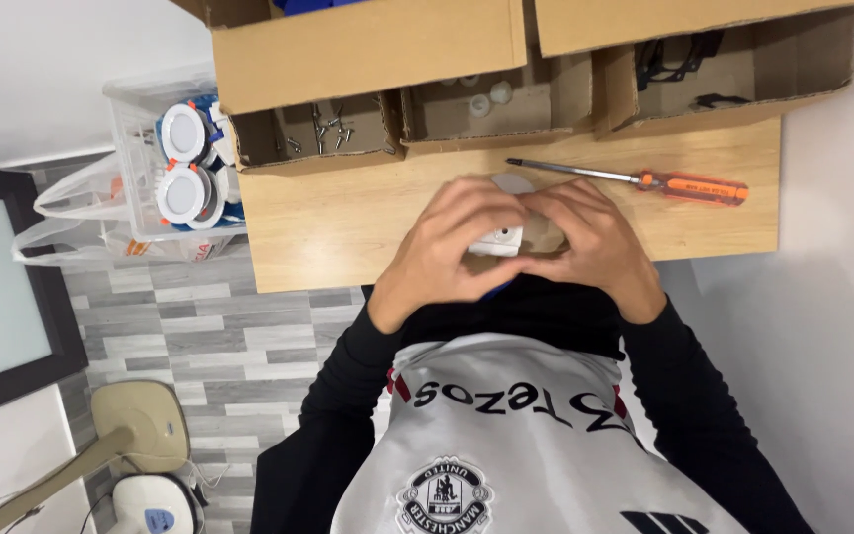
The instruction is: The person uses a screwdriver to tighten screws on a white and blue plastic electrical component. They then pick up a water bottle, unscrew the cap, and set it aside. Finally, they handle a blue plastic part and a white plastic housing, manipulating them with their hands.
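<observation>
White plastic, a small round fitting [499, 238] sits clasped between the left hand [444, 247] and the right hand [585, 242], both curled closed around it above the near edge of the pale wooden table [348, 227]. Just beyond lies an orange-handled screwdriver [635, 179]. Open brown cardboard boxes [368, 59] line the far edge, and a clear plastic bin of round white fittings [185, 163] stands at the left.
</observation>
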